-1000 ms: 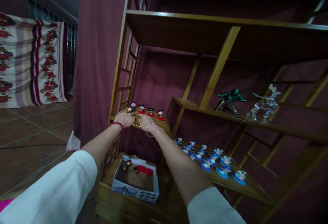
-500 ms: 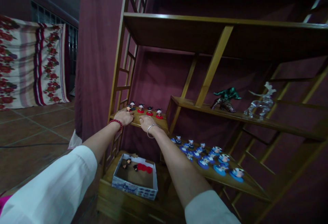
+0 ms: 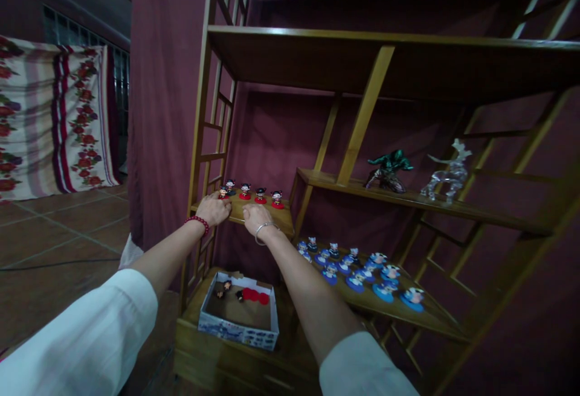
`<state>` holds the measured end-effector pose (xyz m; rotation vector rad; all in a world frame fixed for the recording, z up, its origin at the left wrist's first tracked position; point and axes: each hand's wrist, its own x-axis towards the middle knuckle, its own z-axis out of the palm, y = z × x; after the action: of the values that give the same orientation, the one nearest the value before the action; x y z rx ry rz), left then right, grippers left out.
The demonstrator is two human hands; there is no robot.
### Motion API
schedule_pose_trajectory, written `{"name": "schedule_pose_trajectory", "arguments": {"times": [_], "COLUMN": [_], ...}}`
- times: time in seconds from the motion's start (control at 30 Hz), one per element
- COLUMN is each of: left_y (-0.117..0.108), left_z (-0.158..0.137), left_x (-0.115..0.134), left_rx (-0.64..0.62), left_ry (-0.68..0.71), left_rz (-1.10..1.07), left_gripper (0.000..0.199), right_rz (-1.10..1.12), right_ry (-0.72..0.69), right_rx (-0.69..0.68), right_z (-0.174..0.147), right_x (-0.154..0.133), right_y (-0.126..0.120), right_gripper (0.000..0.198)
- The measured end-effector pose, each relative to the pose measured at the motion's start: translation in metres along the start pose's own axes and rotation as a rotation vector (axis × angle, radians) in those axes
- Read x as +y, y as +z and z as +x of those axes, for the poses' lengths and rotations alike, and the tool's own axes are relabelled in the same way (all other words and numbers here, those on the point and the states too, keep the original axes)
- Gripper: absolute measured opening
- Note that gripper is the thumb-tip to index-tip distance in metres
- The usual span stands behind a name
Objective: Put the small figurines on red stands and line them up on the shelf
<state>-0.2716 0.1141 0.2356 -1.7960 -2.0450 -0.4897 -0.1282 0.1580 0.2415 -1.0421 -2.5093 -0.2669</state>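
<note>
On the small upper-left shelf (image 3: 272,218), several figurines with black hair stand on round bases. My left hand (image 3: 214,209), with a red bead bracelet, is at the shelf's left end. Its fingers are closed around the lower part of a small figurine (image 3: 223,191), beside a dark-based figurine (image 3: 231,186). At the shelf's front edge is my right hand (image 3: 256,217), wearing a silver bangle. Its fingers are curled in, and whatever they may hold is hidden. Behind it stand red-based figurines (image 3: 260,195). Below, an open box (image 3: 238,332) contains loose figurine parts and red discs (image 3: 256,295).
Several blue-based figurines (image 3: 356,281) fill the lower right shelf (image 3: 435,317). A green figure (image 3: 389,169) and a clear deer-like ornament (image 3: 448,175) stand on the middle shelf. A wooden upright (image 3: 367,115) and side lattice (image 3: 212,124) frame the compartments.
The view has shifted slightly, so the shelving sits further left. My left hand stays at the same figurine. My right hand remains by the shelf edge, its fingers more tucked in.
</note>
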Motion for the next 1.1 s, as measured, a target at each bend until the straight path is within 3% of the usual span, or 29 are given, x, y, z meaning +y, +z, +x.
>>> {"name": "schedule_pose_trajectory", "arguments": {"times": [0.13,0.37,0.5,0.7,0.83,1.1], "left_y": [0.003,0.020,0.027,0.038,0.061,0.130], "left_z": [-0.018,-0.045,-0.062,-0.097,-0.123,-0.156], "left_x": [0.000,0.003,0.013,0.033,0.046,0.062], "left_rx": [0.103,0.308,0.422,0.453,0.273,-0.410], "left_ry": [0.050,0.051,0.050,0.063,0.144,0.084], "left_rz": [0.048,-0.086,-0.113,-0.189,-0.245,-0.249], "left_gripper": [0.037,0.041,0.039,0.050,0.041,0.032], "right_rz": [0.022,0.152,0.242,0.329,0.339,0.293], "right_ry": [0.023,0.013,-0.053,-0.197,-0.155,0.270], "right_rx": [0.013,0.123,0.236,0.368,0.239,-0.344], "right_z": [-0.006,-0.027,-0.044,-0.080,-0.104,-0.143], "right_x": [-0.001,-0.004,-0.005,-0.014,-0.019,0.008], "right_y": [-0.001,-0.001,0.002,0.010,0.030,0.115], "right_gripper": [0.032,0.032,0.032,0.038,0.037,0.032]}}
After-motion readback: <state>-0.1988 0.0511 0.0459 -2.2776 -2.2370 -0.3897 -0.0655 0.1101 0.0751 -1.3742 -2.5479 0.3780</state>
